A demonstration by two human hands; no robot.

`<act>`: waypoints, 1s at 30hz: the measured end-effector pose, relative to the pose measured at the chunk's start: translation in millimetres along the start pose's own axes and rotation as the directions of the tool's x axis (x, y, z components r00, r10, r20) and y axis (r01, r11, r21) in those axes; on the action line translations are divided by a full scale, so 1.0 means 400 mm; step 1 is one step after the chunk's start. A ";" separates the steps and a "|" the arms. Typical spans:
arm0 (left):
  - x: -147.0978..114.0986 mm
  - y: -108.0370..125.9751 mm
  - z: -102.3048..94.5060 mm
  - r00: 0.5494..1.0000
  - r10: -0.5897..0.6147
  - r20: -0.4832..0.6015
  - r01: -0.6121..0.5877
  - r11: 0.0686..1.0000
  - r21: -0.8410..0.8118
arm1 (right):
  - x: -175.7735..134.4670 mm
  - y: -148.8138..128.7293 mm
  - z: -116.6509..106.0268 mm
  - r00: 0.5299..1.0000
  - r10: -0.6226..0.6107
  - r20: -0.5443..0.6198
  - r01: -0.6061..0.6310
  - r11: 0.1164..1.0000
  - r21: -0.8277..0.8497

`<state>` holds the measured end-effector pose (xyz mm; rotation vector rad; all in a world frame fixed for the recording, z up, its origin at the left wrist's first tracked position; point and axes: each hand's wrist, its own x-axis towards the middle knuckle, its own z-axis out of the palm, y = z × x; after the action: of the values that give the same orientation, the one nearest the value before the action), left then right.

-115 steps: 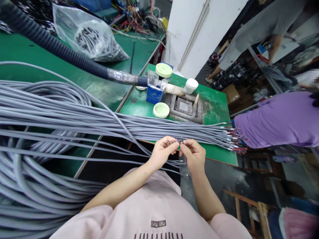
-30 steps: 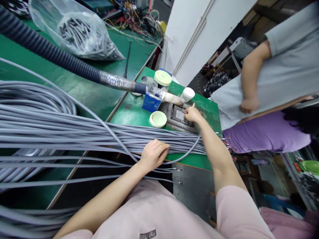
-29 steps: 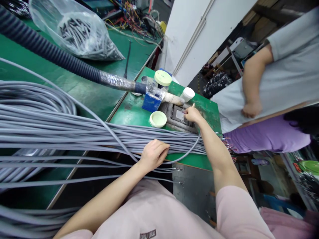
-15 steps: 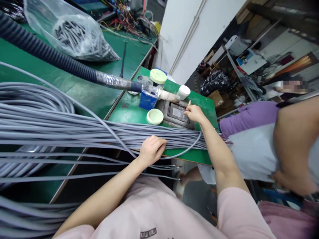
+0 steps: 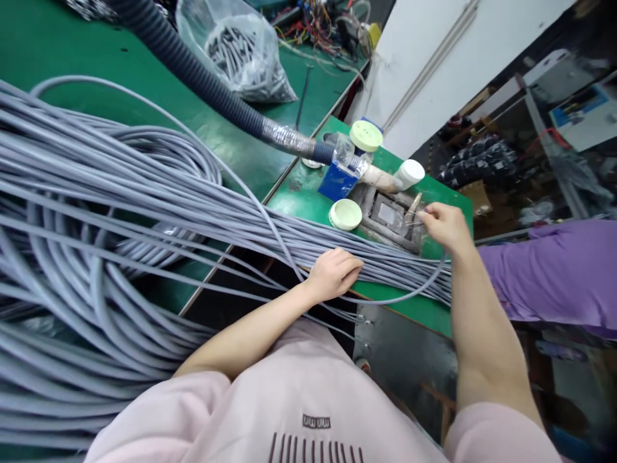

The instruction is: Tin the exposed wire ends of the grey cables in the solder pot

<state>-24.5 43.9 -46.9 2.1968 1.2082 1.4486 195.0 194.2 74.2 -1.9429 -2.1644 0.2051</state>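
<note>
1. Grey cable (image 5: 405,297), in the head view, loops out from under the left hand (image 5: 332,273), bends round on the near side of the square grey tray (image 5: 378,226) and rises to the heel of the right hand (image 5: 448,228).
2. That right hand is just right of the tray, its thumb and fingertips pinching fine wire ends (image 5: 412,223), which point back over the tray's right part.
3. To the near left of the tray, the left hand rests at the lower edge of a bundle of grey cables (image 5: 308,239). Its fingers are curled and pressed together; I cannot tell whether they grip the looped cable, since the hand hides that spot.
4. Just on the tray's near side, the bundle crosses a green bench (image 5: 441,196).
5. Across the tray's right part leans a pale-handled tool (image 5: 414,203).
6. Just left of the tray stands a round pale-green dish (image 5: 346,215), with a blue box (image 5: 336,182) behind it.
7. At the tray's far edge is the pale nozzle (image 5: 383,178) of a dark ribbed hose (image 5: 226,106); a white cup (image 5: 411,172) stands just beyond.
8. Well right of the tray shows a person's purple garment (image 5: 569,270).
</note>
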 end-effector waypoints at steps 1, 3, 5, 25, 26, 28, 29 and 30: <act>-0.001 -0.001 0.000 1.000 -0.005 0.000 0.005 1.000 -0.005 | -0.034 0.009 -0.018 0.998 0.056 -0.015 -0.053 0.988 0.148; -0.002 -0.003 -0.002 1.000 -0.010 0.002 0.010 1.000 -0.023 | -0.121 0.033 -0.058 0.979 0.199 -0.029 -0.170 0.894 0.415; -0.001 -0.001 -0.006 1.000 -0.005 0.001 0.005 0.999 -0.054 | -0.231 0.070 -0.096 0.963 0.267 -0.047 -0.188 0.785 0.591; 0.050 0.104 0.077 0.936 0.113 0.334 -0.220 0.927 0.304 | -0.666 0.078 0.223 0.850 -0.028 0.526 -0.392 0.633 0.668; 0.055 0.108 0.081 0.929 0.121 0.349 -0.236 0.922 0.308 | -0.645 0.048 0.234 0.835 -0.102 0.541 -0.388 0.588 0.710; 0.062 0.118 0.087 0.918 0.132 0.374 -0.261 0.912 0.317 | -0.609 0.002 0.251 0.814 -0.214 0.539 -0.362 0.538 0.761; 0.064 0.123 0.090 0.913 0.133 0.385 -0.267 0.909 0.320 | -0.595 -0.014 0.258 0.822 -0.244 0.515 -0.325 0.541 0.775; 0.065 0.128 0.093 0.909 0.132 0.395 -0.270 0.908 0.319 | -0.584 -0.026 0.263 0.828 -0.264 0.494 -0.293 0.546 0.784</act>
<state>37.1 39.6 -17.3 2.7633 1.2180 0.8529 180.5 -33.9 -41.8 -1.3510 -1.6999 1.6958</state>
